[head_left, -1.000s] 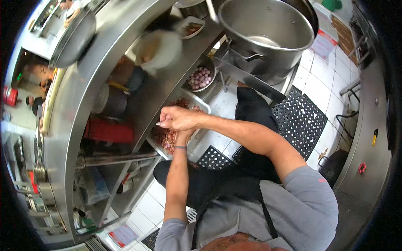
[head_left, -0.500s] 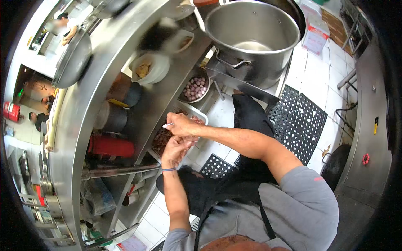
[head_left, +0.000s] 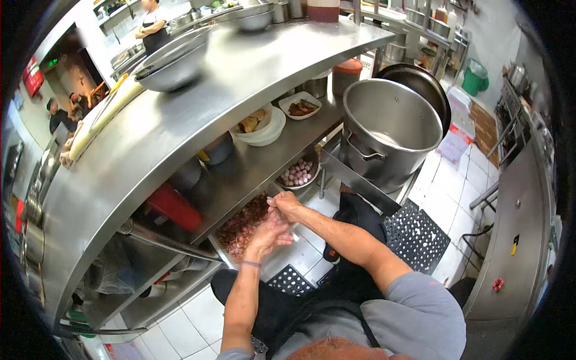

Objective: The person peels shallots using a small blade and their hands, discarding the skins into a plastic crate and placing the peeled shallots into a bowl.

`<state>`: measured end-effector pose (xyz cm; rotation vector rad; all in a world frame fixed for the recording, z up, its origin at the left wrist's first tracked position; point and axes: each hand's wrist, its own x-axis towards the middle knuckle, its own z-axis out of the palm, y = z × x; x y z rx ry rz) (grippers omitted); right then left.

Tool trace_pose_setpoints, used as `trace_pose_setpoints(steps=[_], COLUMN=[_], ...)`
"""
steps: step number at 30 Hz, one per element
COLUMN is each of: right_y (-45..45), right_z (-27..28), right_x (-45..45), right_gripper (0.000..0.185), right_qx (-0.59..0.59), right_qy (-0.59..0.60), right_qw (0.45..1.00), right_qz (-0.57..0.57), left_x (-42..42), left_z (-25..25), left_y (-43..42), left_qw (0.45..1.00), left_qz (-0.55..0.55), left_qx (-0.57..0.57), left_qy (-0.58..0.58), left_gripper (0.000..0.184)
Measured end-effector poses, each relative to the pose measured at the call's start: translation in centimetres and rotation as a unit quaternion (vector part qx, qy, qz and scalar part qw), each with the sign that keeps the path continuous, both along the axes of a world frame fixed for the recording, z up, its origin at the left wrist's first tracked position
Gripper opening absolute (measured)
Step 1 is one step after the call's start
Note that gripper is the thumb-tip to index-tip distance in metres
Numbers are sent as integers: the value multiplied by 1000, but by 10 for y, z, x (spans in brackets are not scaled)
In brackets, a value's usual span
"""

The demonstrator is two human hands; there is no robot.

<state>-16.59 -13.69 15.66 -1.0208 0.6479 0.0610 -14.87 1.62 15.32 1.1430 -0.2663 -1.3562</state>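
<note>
Reddish, flaky pieces (head_left: pixel 240 223) fill a pale tray (head_left: pixel 219 252) set low between the worker's knees and the edge of a steel shelf, more of the heap on show than half a second ago. At its near side, the left hand (head_left: pixel 270 233) has opened out, its fingers loosely spread and blurred; I can see nothing surely in them. The right hand (head_left: pixel 288 205), close above it, bends its fingers in toward the thumb, though I cannot tell whether they close on anything: a white sliver clear at their tips a moment earlier is now hard to pick out. That loosened left hand suggests a pause between strokes rather than finished work. Just beyond the tray, a bowl (head_left: pixel 282 182) of small purple bulbs (head_left: pixel 298 173) waits by the shelf. Farther out stands a tall steel pot (head_left: pixel 384 153), while the worker's lifted gaze takes in more of the steel table (head_left: pixel 264 78) and a person (head_left: pixel 154 30) with folded arms behind.
</note>
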Motion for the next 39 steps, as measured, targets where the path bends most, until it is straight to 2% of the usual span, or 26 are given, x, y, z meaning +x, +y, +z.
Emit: trace_pose_setpoints(steps=[3, 5, 6, 9, 12, 14, 16, 17, 18, 19, 20, 21, 24, 27, 28, 31, 35, 36, 39], right_y=[-4, -3, -2, -3, -22, -40, -46, -54, -78, -50, -40, -37, -40, -36, -37, -29, -6, -2, 6], right_z=[-30, -42, -38, -27, -68, -98, -102, -120, -184, -122, -108, -107, -118, -92, -95, -77, -21, -26, -25], right_x=[13, 13, 12, 8, 21, 26, 26, 30, 43, 31, 29, 28, 32, 31, 33, 19, -2, -6, -27], right_gripper=[16, 18, 19, 13, 13, 14, 17, 19, 21, 21, 22, 23, 21, 26, 35, 30, 46, 48, 46], right_qx=[-12, 40, 66, 30, 90, 33, -36, -87, -154, -205, -231, -260, -451, -541, -584, -732, -603, -609, -661], right_qy=[5, 18, 24, 69, 65, 5, 29, 19, -12, 5, 19, 26, 17, 48, 34, -87, 59, 16, 35], right_qw=[1000, 999, 998, 997, 993, 998, 998, 996, 984, 976, 970, 962, 882, 819, 790, 653, 721, 709, 690], right_qz=[3, -1, -3, -15, -46, -51, -40, 20, 92, 75, 78, 77, 136, 188, 182, 173, 336, 356, 294], left_x=[-4, -7, -9, -11, -18, -25, -37, -46, -49, -55, -59, -64, -68, -68, -67, -62, -63, -60, -63], left_z=[-13, -15, -14, -13, -3, -7, -17, -23, -37, -60, -46, -48, -55, -57, -60, -71, -81, -71, -64], left_y=[-1, 0, -1, 4, 10, 8, 10, 9, 7, 4, 3, 1, -1, -4, -5, -10, -20, -20, -28], left_qw=[999, 999, 998, 998, 998, 997, 994, 993, 990, 989, 988, 987, 989, 992, 991, 991, 985, 988, 986], left_qz=[28, 42, 48, 53, 21, -35, -75, -57, -94, -90, -104, -87, -76, -46, -20, 35, 140, 131, 165], left_qx=[32, 28, 26, 14, 21, 39, 33, 44, 61, 73, 103, 119, 102, 85, 93, 61, 58, 59, -10], left_qy=[8, 3, -1, 27, 55, 63, 73, 93, 87, 90, 53, 62, 71, 79, 95, 114, 83, 65, -32], left_gripper=[28, 22, 20, 10, 16, 15, 16, 16, 17, 18, 20, 20, 18, 17, 18, 20, 21, 19, 18])
